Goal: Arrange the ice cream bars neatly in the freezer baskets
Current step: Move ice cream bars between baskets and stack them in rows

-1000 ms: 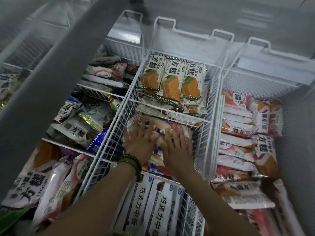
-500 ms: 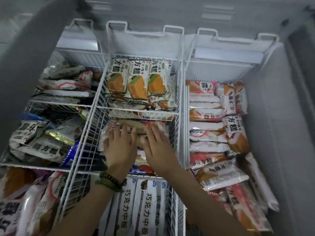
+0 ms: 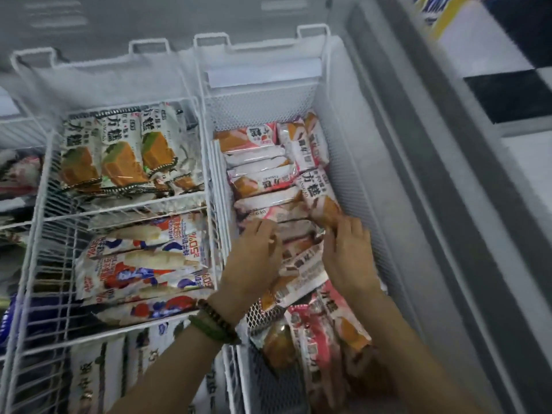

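In the freezer (image 3: pixel 418 204), white wire baskets (image 3: pixel 209 162) hold wrapped bars (image 3: pixel 260 180).

Both arms fwd, left grip (image 3: pixel 254 258) & right grip (image 3: pixel 348 258) palms down, fingers curled.

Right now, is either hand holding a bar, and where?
Cannot tell: left hand and right hand rest on the pink-wrapped bars; no clear grip shows.

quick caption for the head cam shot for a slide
Both hands, left and right, straighten pink ice cream bars in the right freezer basket.
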Action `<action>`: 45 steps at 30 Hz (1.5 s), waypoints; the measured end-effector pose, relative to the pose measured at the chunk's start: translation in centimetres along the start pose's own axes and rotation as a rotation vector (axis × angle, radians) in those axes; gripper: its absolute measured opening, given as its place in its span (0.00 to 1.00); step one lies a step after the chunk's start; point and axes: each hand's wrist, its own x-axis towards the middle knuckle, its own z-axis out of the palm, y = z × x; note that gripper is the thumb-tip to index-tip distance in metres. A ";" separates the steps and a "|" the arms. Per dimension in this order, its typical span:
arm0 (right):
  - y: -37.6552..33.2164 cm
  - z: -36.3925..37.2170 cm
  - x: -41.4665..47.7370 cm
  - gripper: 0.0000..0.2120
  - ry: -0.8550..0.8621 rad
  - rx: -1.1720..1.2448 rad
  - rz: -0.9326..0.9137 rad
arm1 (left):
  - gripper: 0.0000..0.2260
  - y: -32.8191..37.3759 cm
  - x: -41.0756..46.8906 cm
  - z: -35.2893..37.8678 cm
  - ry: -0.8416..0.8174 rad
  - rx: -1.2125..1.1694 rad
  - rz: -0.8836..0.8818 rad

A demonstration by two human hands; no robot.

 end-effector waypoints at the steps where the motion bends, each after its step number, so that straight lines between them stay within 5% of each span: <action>1: 1.8 0.1 -0.4 0.20 -0.067 -0.056 0.070 | 0.06 0.1 -0.1 1.5 -0.158 0.000 -0.052; 5: 4.6 1.0 -1.9 0.30 -0.208 -0.051 0.129 | 0.21 -0.6 -0.8 5.7 -0.534 0.142 -0.112; 7: 4.7 1.3 -2.1 0.31 -0.216 -0.076 0.139 | 0.24 -0.8 -1.3 6.3 -0.509 0.293 -0.033; 15: 4.8 0.8 -2.9 0.34 -0.353 -0.333 0.128 | 0.34 -0.4 -2.2 6.4 -0.392 0.280 -0.110; 21: 4.1 0.7 -4.6 0.38 -0.367 -0.245 0.217 | 0.19 0.7 -3.5 5.9 -0.271 0.363 -0.090; 26: 3.9 0.7 -4.1 0.36 -0.339 -0.238 0.279 | 0.30 0.8 -4.0 6.5 -0.286 0.424 -0.091; 31: 4.9 -1.1 -3.9 0.25 -0.344 0.016 0.326 | 0.32 0.4 -3.4 6.5 -0.305 0.355 -0.089; 34: 5.4 -2.4 -3.7 0.22 -0.329 0.255 0.390 | 0.32 0.1 -2.8 6.6 -0.369 0.344 -0.071; 41: 4.4 -2.6 -2.2 0.26 -0.465 -0.014 0.281 | 0.38 -0.4 -0.5 5.0 -0.804 0.069 -0.278; 45: 3.6 -1.7 -2.0 0.27 -0.347 -0.169 0.145 | 0.23 0.0 -0.4 4.9 -0.863 0.211 -0.231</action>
